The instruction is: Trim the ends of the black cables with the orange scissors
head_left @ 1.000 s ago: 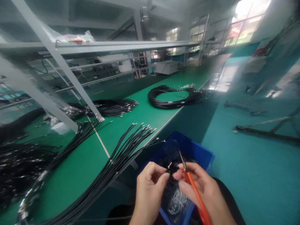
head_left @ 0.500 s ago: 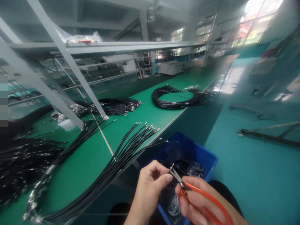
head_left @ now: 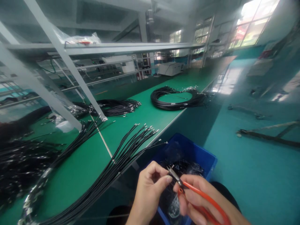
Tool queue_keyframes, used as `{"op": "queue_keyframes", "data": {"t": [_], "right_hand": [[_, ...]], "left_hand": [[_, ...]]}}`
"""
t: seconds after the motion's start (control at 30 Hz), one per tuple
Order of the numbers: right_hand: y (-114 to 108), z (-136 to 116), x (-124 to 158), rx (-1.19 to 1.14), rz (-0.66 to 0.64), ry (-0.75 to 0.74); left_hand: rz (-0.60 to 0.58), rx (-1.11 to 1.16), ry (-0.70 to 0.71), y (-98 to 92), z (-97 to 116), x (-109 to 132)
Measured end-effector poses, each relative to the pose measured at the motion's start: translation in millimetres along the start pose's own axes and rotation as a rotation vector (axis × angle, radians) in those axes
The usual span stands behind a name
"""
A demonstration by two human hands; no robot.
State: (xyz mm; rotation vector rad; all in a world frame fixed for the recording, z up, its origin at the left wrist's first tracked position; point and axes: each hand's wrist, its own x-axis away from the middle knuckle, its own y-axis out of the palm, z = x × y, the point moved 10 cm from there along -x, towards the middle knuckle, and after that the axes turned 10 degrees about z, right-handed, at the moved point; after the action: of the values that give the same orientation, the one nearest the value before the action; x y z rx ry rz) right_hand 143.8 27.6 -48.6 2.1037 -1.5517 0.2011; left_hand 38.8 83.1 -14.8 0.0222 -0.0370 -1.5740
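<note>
My right hand (head_left: 197, 193) grips red-handled scissors (head_left: 206, 197), their short blades slightly parted at the fingertips of my left hand (head_left: 152, 186). The left thumb and forefinger are pinched on something small and dark, perhaps a cable end, mostly hidden by the fingers. Both hands are above a blue bin (head_left: 201, 153) with black pieces and clear plastic in it. Left of them, a bundle of black cables (head_left: 105, 175) with metal tips curves over the edge of the green table (head_left: 67, 181).
A coil of black cable (head_left: 164, 104) lies farther along the table, with another cable bundle (head_left: 114, 106) to its left. A dark cable pile (head_left: 25, 165) covers the near left. White shelf posts (head_left: 67, 65) rise from the table. A wheeled frame (head_left: 262, 136) stands on the floor at right.
The scissor blades have closed somewhat and shifted slightly left near the left fingertips. The left hand keeps its pinch. The whole view has shifted a little.
</note>
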Motion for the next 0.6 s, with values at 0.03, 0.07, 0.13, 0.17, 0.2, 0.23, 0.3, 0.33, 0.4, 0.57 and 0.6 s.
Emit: {"op": "queue_keyframes", "data": {"t": [0.03,0.07,0.13,0.17,0.2,0.23,0.3,0.33,0.4,0.57,0.6], "right_hand": [[-1,0,-2,-0.029,0.011,-0.008],[-2,1,-4,-0.055,0.02,-0.012],[-4,5,-10,-0.084,0.033,-0.009],[-5,7,-14,-0.069,0.037,-0.009],[-6,10,-17,-0.028,0.028,-0.003],[-6,15,-20,0.022,0.012,0.008],[-10,21,-23,0.087,0.017,0.003],[-11,23,-24,0.093,0.013,-0.004],[-13,25,-21,0.062,-0.001,-0.03],[-39,28,-10,-0.134,0.145,-0.012],[-44,31,-9,-0.187,0.173,0.029]], "left_hand": [[0.003,-0.013,0.005,-0.5,-1,0],[0.006,-0.027,0.01,-1.1,-1,0],[0.009,-0.047,0.016,-2.4,-2,-1],[0.008,-0.05,0.015,-2.9,-3,-1],[0.004,-0.051,0.011,-3.1,-4,-2],[0.003,-0.05,0.004,-3.6,-4,-3],[0.014,-0.054,-0.004,-4.5,-7,-5],[0.026,-0.067,-0.005,-4.6,-9,-5],[0.055,-0.134,0.0,-2.8,-14,-2],[-0.09,-0.692,0.294,21.3,-14,17],[-0.05,-0.861,0.364,14.7,-11,18]]}}
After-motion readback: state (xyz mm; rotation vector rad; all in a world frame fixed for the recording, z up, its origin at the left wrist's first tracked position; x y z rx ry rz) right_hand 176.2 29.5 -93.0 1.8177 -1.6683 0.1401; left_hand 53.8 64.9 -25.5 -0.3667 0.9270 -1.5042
